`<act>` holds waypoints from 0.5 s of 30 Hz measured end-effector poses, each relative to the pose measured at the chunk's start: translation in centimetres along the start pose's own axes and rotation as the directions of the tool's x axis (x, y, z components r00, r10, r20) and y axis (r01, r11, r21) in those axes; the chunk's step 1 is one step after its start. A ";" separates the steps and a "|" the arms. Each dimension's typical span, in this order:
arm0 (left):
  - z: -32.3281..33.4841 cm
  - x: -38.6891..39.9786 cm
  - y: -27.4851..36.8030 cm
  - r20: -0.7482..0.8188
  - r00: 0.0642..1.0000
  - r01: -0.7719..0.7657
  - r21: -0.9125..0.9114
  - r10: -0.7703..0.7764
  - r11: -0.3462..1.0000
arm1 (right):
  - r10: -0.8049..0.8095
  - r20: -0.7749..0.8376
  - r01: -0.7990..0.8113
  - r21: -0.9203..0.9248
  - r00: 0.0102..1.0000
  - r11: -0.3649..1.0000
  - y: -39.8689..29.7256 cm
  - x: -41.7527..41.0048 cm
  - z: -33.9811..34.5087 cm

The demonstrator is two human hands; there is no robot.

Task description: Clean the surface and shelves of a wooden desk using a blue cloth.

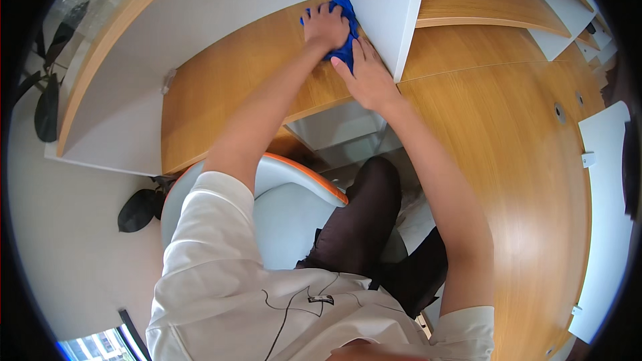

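Note:
A crumpled blue cloth (345, 54) lies on a wooden shelf board (241, 75), in the corner where two white panels meet. My left hand (326, 27) is spread flat over the cloth, its fingers pressing on it. Just to the right and nearer to me, my right hand (368, 72) rests along the cloth's lower right edge with its fingers extended. The fingertips touch or lie very close to the cloth, and no grasp shows.
A white upright panel (386, 10) stands right of the hands. Beyond it is a wooden desk top (491, 135) with a white screen (604, 220) at its far right. A light grey chair with orange trim (291, 225) is below. Dark plant leaves (47, 108) show at left.

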State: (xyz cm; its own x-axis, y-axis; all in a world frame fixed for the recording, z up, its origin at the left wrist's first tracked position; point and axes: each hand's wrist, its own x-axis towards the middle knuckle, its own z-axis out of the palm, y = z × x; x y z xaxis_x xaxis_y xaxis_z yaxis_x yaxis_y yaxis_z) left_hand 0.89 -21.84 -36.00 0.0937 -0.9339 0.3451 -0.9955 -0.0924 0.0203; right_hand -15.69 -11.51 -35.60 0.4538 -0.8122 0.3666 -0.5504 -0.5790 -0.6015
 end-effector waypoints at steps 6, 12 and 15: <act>1.1 4.5 -2.4 -0.033 0.999 -0.044 -0.052 0.043 0.998 | -0.216 0.025 0.210 -0.356 0.976 0.911 1.6 0.5 1.1; 1.5 5.1 -2.5 -0.025 0.998 -0.060 -0.005 0.060 0.998 | -0.197 -0.051 0.182 -0.219 0.979 0.959 1.3 1.0 0.4; 1.1 3.2 -2.9 -0.054 0.995 -0.080 -0.031 0.079 0.996 | -0.198 -0.094 0.178 -0.187 0.976 0.966 1.1 0.8 0.6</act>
State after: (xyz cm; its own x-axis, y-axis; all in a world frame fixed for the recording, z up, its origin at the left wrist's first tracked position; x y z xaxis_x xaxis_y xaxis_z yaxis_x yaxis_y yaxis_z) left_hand 4.11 -24.99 -36.02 0.0144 -0.9183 0.3957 -0.9998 -0.0065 0.0213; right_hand -15.51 -12.74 -36.44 0.4856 -0.6848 0.5433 -0.5824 -0.7169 -0.3832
